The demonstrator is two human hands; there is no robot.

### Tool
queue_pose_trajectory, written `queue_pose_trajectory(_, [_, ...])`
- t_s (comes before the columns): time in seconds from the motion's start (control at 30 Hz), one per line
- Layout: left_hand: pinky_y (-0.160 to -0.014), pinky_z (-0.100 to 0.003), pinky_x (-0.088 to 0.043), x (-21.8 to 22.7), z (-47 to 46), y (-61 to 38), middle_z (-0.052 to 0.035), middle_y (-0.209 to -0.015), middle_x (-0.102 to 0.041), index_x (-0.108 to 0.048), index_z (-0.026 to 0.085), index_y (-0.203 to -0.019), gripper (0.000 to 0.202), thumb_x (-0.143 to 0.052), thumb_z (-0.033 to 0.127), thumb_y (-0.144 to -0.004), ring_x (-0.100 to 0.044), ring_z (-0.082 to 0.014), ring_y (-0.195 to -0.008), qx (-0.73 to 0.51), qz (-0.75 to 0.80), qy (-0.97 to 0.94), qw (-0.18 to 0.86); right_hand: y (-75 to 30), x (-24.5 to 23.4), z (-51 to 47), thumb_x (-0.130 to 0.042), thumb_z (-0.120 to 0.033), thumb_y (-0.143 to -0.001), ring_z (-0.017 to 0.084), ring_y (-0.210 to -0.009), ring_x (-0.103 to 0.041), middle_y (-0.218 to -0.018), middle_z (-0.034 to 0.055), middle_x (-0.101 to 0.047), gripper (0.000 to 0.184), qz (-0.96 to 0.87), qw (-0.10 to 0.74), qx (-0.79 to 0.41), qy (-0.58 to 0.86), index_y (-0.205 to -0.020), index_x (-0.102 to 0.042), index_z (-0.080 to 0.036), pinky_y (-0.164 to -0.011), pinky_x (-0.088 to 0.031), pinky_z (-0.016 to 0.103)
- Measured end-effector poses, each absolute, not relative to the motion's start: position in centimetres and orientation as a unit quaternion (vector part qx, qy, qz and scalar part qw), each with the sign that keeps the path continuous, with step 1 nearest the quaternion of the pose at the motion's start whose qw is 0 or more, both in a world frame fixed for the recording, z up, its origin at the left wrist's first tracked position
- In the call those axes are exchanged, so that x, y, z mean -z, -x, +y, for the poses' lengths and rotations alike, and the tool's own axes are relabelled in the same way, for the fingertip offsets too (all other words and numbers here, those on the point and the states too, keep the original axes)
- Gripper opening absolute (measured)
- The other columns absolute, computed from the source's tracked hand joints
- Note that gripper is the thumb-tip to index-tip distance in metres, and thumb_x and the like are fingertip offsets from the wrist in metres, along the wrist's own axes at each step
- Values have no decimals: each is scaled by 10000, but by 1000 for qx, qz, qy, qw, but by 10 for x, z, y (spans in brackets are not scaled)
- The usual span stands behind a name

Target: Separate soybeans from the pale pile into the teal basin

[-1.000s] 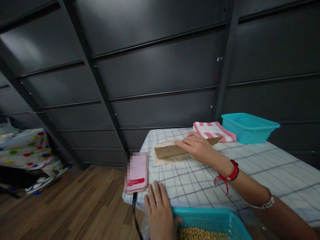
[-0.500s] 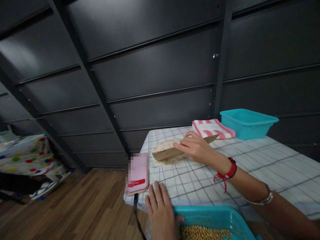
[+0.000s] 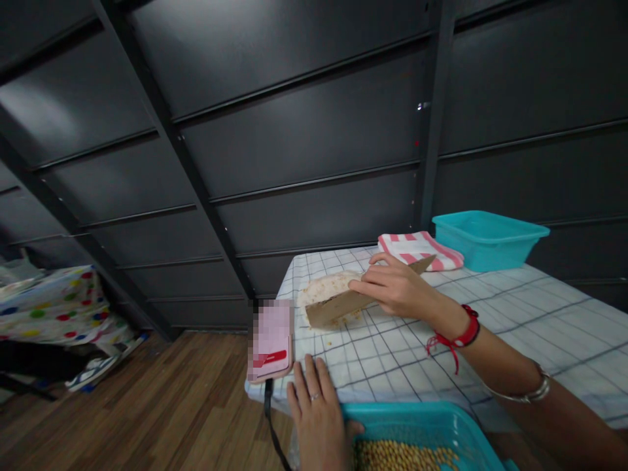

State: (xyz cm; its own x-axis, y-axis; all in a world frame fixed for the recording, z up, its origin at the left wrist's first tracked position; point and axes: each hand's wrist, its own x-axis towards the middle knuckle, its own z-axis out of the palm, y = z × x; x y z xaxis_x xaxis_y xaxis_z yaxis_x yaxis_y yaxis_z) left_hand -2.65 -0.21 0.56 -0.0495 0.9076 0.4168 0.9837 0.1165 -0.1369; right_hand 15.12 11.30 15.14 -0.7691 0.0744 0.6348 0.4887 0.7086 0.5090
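Observation:
My right hand (image 3: 398, 290) is closed on a long strip of brown cardboard (image 3: 338, 305), held on edge across a pale heap of small grains (image 3: 326, 290) near the far left corner of the checked tablecloth (image 3: 515, 320). My left hand (image 3: 318, 422) lies flat with its fingers stretched out at the near table edge, touching the rim of a teal tub (image 3: 417, 418) that holds yellowish beans (image 3: 400, 456). A pink phone (image 3: 271, 340) lies just left of that hand, partly over the table edge, with a dark cable hanging from it.
A folded red-and-white striped cloth (image 3: 417, 250) and a second teal tub (image 3: 488, 239) sit at the table's far side. A dark metal panelled wall rises behind. Wood floor lies to the left, with a polka-dot covered surface (image 3: 53, 307) beyond.
My right hand has drawn the cardboard strip toward me and tilted it, pushing the grains into a tighter heap. My left hand stays put.

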Motion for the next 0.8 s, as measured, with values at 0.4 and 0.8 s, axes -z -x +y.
queue_pose_trajectory(0.4, [-980,-495,-327,-6,-2,28,-159,-1329,-445,-430,133,-1248,788,-691,374,-545,-354,-351,-1233,95,-718,656,213,-155,-153,111,-346,-13,-728,141,-632,-461,-658,0,-573,346,-883,290,333,160,-955,-554,-172,-788,-338,329])
queue_pose_trajectory(0.8, [-990,-492,-327,-10,-2,26,-161,-1325,-446,-429,121,-1246,824,-720,370,-517,-354,-350,-1234,98,-719,654,212,-158,-158,103,-349,-21,-712,133,-614,-456,-640,-8,-556,327,-890,297,314,143,-923,-546,-175,-807,-343,325])
